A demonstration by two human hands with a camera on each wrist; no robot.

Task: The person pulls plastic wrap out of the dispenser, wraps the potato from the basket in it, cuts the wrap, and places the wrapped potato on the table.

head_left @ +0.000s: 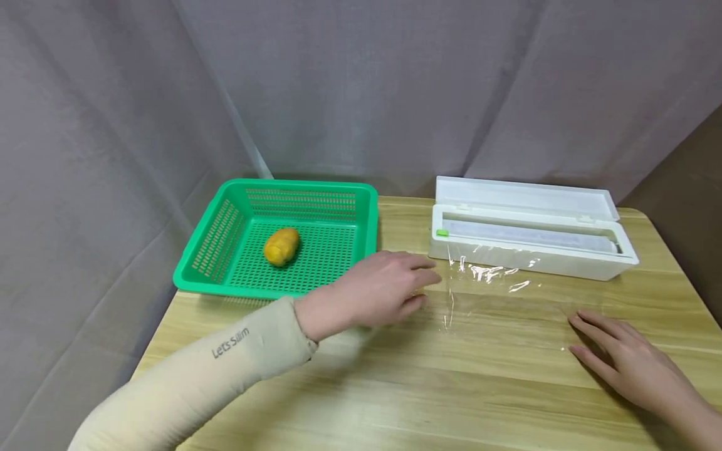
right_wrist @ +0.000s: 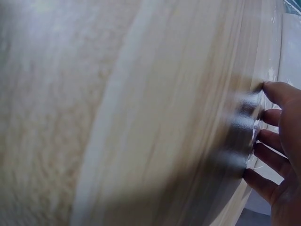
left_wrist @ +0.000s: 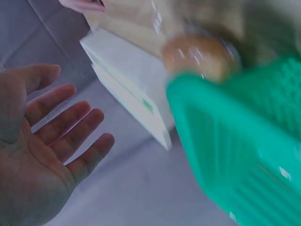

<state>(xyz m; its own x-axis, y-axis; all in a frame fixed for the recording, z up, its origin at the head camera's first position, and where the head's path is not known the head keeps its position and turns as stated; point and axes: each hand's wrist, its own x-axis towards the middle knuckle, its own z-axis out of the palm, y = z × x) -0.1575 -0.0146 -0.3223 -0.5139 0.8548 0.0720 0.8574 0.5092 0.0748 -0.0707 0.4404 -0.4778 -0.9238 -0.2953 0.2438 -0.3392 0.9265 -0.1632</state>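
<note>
Clear film (head_left: 487, 274) lies across the desk (head_left: 451, 401) in front of the lidded white box (head_left: 612, 268), creased and brightly glinting nearest it (the rest almost vanishes against the wood grain). Before the box's right end, the right hand (head_left: 634, 360) has its fingers spread, tips resting at the film's edge. Left of the film, before the box, the left hand (head_left: 389, 287) holds nothing, fingers loose and apart.
</note>
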